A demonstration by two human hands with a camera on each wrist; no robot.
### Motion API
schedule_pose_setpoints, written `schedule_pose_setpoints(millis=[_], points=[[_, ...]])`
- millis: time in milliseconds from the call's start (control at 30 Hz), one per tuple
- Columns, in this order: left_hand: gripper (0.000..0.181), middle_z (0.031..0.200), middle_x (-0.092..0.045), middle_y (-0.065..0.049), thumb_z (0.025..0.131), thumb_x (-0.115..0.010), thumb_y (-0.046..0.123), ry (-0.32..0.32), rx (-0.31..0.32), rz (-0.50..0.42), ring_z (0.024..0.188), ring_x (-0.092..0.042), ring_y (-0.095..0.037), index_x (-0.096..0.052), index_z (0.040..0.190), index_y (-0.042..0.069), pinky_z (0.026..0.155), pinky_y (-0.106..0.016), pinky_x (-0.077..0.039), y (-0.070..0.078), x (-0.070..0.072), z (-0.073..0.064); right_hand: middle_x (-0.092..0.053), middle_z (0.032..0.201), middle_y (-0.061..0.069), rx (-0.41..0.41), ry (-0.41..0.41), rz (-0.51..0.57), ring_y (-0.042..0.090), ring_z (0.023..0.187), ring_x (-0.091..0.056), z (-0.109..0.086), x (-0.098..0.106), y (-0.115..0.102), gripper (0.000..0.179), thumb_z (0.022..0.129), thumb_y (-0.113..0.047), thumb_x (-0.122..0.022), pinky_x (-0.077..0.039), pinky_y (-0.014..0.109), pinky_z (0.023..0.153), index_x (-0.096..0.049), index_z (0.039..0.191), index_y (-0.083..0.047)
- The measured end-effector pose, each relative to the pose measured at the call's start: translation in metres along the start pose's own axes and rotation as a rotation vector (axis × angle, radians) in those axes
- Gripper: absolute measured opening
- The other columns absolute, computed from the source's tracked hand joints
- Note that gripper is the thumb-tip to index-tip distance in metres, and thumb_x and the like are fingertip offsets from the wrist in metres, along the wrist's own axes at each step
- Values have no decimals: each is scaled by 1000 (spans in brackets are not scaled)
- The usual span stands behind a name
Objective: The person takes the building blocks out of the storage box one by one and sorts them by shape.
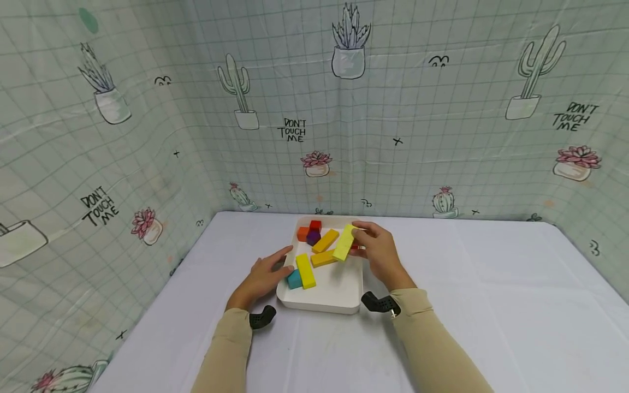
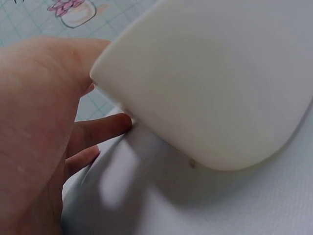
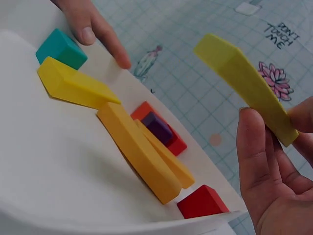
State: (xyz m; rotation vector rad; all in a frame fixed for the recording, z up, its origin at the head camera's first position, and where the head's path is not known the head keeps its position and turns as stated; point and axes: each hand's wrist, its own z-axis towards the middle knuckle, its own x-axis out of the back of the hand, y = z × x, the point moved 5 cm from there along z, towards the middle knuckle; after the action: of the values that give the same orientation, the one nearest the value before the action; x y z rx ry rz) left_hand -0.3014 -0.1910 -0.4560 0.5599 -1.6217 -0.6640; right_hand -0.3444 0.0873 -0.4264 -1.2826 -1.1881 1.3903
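Observation:
My right hand (image 1: 383, 254) pinches a long yellow block (image 3: 244, 85) between thumb and fingers. The block is tilted, raised above the right side of a white tray (image 1: 319, 299). At the tray's left edge my left hand (image 1: 262, 278) holds the rim, thumb over it and fingers against the outside (image 2: 110, 129). Near that thumb lie a teal block (image 1: 294, 279) and another yellow block (image 1: 306, 271). Two orange-yellow blocks (image 3: 139, 152) lie mid-tray. A red block (image 3: 203, 201) sits near the right rim, partly hidden by my right hand in the head view.
An orange-red block (image 1: 303, 234), a red block (image 1: 316, 225) and a purple block (image 1: 313, 237) cluster in the tray's far left corner. White cloth (image 1: 467, 305) covers the table. A printed curtain (image 1: 393, 109) with plant drawings hangs behind and at the sides.

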Motion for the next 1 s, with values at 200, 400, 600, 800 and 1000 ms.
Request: schedule_pose_setpoints(millis=[200, 400, 600, 800, 1000], points=[[60, 153, -46, -11, 99, -57, 42, -5, -5, 3, 148, -24, -38, -38, 156, 32, 119, -58, 5, -1, -3, 1, -58, 129, 14, -88, 47, 34, 28, 104, -62, -2, 5, 3, 35, 102, -17, -56, -60, 33, 82, -59, 135, -6], [62, 156, -42, -8, 98, -57, 47, -17, 12, -46, 151, -11, -41, -37, 156, 35, 117, -63, 6, -5, -1, 0, -56, 130, 13, -160, 78, 56, 25, 99, -61, -3, 7, 5, 36, 105, -21, -50, -59, 27, 73, -57, 138, -7], [64, 156, -41, -10, 99, -56, 47, -37, -22, -47, 150, -21, -36, -35, 157, 32, 119, -56, 10, -5, -2, 2, -54, 130, 13, -180, 76, 36, 25, 97, -60, -4, 8, 7, 39, 107, -23, -46, -57, 25, 67, -55, 141, -7], [63, 156, -41, -11, 100, -56, 44, -36, -34, -38, 149, -23, -35, -35, 157, 31, 119, -56, 9, -3, -2, 3, -53, 133, 13, -185, 75, 25, 26, 100, -59, -6, 10, 7, 38, 105, -20, -45, -57, 25, 68, -56, 140, -8], [63, 155, -42, -12, 99, -56, 45, -29, -15, -20, 149, -20, -39, -35, 157, 31, 118, -59, 8, -4, -1, 2, -51, 138, 12, -186, 54, 40, 25, 103, -58, -8, 12, 8, 44, 101, -15, -48, -56, 24, 71, -52, 144, -8]])
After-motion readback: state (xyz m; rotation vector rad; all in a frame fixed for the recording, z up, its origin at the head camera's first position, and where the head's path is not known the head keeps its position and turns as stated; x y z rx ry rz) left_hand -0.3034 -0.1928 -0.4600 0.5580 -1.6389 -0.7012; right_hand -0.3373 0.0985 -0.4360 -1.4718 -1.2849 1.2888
